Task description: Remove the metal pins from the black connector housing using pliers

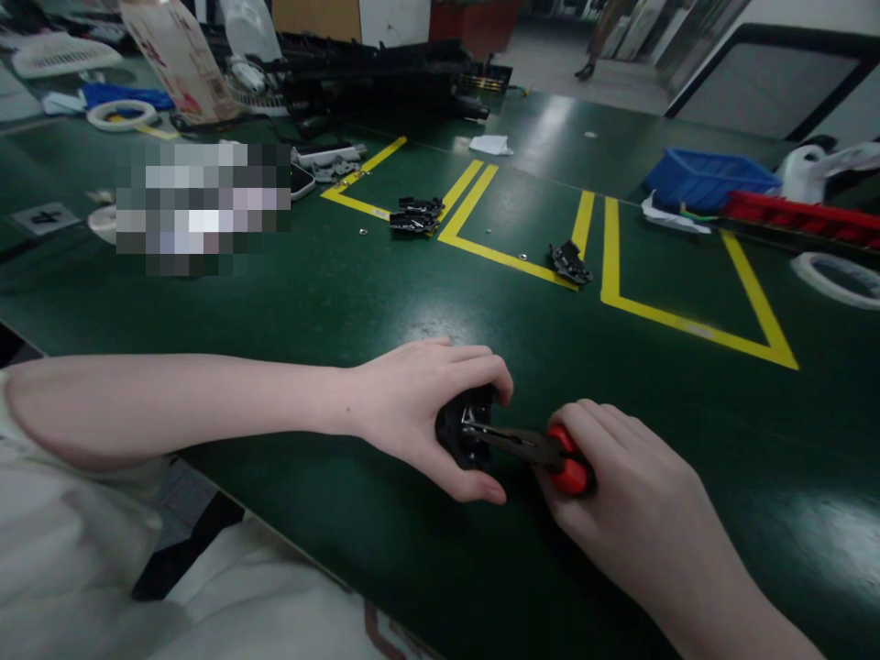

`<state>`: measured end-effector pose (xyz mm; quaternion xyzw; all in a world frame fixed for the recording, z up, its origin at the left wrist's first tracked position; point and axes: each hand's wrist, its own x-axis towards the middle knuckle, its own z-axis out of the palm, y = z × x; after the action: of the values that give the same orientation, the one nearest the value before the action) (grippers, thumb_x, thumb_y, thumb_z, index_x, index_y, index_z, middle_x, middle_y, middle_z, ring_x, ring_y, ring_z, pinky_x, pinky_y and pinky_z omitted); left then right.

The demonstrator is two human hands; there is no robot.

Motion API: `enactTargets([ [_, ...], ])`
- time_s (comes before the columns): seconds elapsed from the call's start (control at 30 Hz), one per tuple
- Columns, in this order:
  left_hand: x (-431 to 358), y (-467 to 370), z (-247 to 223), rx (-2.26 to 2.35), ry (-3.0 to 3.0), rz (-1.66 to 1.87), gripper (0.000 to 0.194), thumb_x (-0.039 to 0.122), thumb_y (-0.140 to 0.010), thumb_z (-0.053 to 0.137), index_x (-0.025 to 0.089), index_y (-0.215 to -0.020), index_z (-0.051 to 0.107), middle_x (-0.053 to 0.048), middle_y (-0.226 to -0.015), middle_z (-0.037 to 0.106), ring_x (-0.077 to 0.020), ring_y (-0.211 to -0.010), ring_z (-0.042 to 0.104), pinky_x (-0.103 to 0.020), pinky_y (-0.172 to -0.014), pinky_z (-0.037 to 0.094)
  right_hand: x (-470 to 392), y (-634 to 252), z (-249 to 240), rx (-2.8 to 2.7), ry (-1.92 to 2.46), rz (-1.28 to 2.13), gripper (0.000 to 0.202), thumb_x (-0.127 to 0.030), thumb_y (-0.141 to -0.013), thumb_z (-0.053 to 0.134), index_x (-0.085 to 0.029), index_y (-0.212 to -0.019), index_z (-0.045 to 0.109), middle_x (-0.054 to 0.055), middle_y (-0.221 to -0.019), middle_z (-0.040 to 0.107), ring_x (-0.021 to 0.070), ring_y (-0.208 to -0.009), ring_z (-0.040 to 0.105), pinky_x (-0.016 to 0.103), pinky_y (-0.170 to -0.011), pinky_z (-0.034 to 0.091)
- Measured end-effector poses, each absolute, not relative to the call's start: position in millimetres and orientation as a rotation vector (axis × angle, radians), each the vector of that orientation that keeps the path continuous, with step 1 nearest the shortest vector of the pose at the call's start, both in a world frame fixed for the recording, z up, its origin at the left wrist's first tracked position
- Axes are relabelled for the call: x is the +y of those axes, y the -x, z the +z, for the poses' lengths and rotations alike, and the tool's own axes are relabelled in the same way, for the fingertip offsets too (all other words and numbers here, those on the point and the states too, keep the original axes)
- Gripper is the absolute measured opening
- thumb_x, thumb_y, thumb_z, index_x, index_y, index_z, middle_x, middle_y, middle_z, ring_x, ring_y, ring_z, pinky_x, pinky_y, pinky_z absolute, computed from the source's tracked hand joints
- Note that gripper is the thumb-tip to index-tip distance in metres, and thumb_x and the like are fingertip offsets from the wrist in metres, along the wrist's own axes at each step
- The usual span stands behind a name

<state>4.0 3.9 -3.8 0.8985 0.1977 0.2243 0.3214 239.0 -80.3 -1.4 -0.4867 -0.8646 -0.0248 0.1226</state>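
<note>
The left hand (419,412) is wrapped around a small black part (462,431) near the front edge of the green table (344,302); its fingers curl over the top and its thumb sits under it, so the part is held tight. The right hand (619,486) is closed around the red handles of the pliers (543,454); the dark nose of the pliers pokes into the black part; you cannot tell if the nose is pinching anything. Further back, yellow tape lines (481,247) mark boxes on the table; two little piles of black parts (416,215) lie on those lines; a blue bin (708,179) and a red tray (804,218) sit at the far right.
</note>
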Motion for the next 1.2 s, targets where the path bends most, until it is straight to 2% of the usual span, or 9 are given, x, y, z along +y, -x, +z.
enactTargets([
  [0.27, 5, -3, -4, 0.462, -2.355, 0.651, 0.056, 0.060, -0.071, 0.075, 0.017, -0.102, 0.059, -0.002, -0.089, 0.063, -0.0167, -0.074, 0.057, -0.029, -0.069, 0.043, -78, -238, -2, -2.502, 1.428, -0.050, 0.018, -0.015, -0.077, 0.061, -0.022, -0.086, 0.047, 0.002, -0.077, 0.055, 0.0183, -0.065, 0.053, 0.029, -0.055, 0.041],
  [0.63, 5, -2, -4, 0.445, -2.367, 0.671, 0.055, 0.062, -0.072, 0.073, 0.018, -0.101, 0.058, -0.002, -0.091, 0.065, -0.0164, -0.075, 0.058, -0.030, -0.072, 0.044, -80, -243, -1, -2.474, 1.392, -0.039, 0.013, -0.020, -0.083, 0.060, -0.022, -0.088, 0.048, 0.001, -0.078, 0.054, 0.0178, -0.065, 0.052, 0.029, -0.055, 0.041],
  [1.2, 4, -1, -4, 0.439, -2.375, 0.679, 0.055, 0.062, -0.072, 0.074, 0.018, -0.102, 0.058, -0.002, -0.093, 0.066, -0.0158, -0.075, 0.058, -0.030, -0.072, 0.042, -80, -248, -1, -2.470, 1.410, -0.041, 0.008, -0.023, -0.083, 0.059, -0.022, -0.087, 0.052, 0.003, -0.078, 0.056, 0.0206, -0.066, 0.054, 0.032, -0.055, 0.042],
])
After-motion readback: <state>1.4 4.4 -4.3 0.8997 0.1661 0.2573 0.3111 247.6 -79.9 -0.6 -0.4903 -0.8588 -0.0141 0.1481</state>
